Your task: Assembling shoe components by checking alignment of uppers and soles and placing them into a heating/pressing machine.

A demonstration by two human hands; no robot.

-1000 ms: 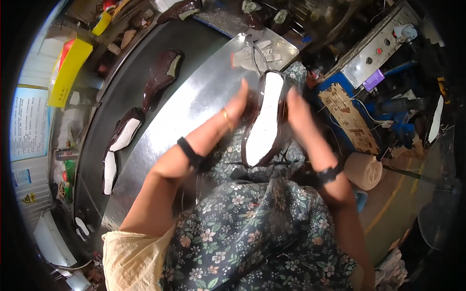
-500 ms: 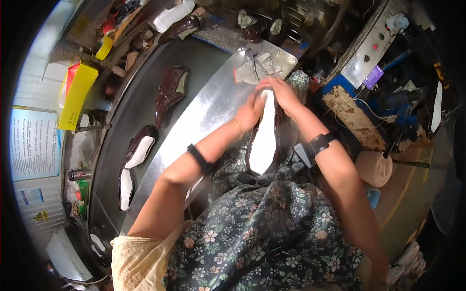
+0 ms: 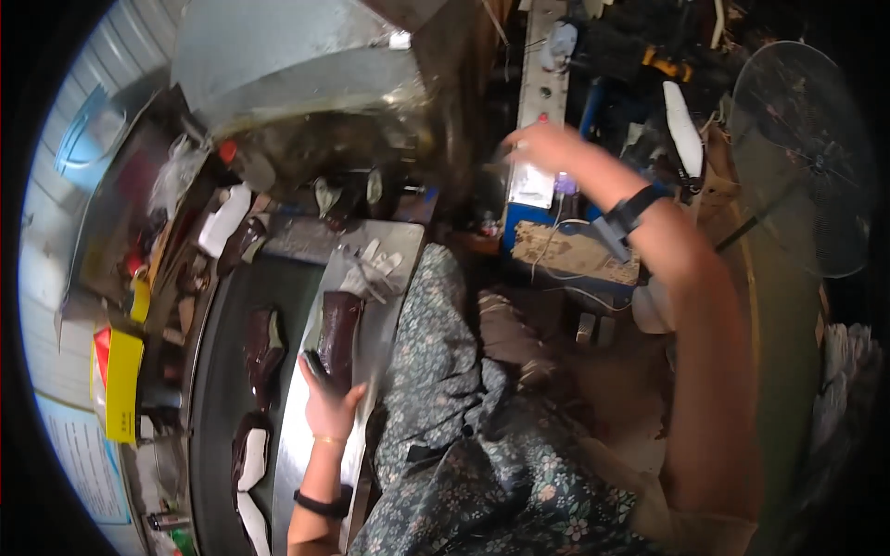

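My left hand (image 3: 331, 408) is closed on the near end of a glossy dark brown shoe (image 3: 341, 338), which lies on the shiny metal sheet at left. The hand hides part of that end. My right hand (image 3: 549, 148) is raised over the control panel (image 3: 533, 185), close to its red button (image 3: 543, 119). Motion smears its fingers, and I cannot tell whether it touches anything. Pincers (image 3: 363, 275) and pale gloves (image 3: 375, 259) lie beyond the shoe on the sheet.
Several brown shoes, one of them an upright-lying shoe (image 3: 263, 347), rest on the dark belt (image 3: 218, 371). A shoe with a white sole (image 3: 684, 130) stands at the far right near a fan (image 3: 816, 162). A yellow box (image 3: 123, 385) is at the left.
The shoe has gone from my lap, where both hands were on it, to the metal sheet at left. My right hand has left it and moved to the panel. The view has turned right.
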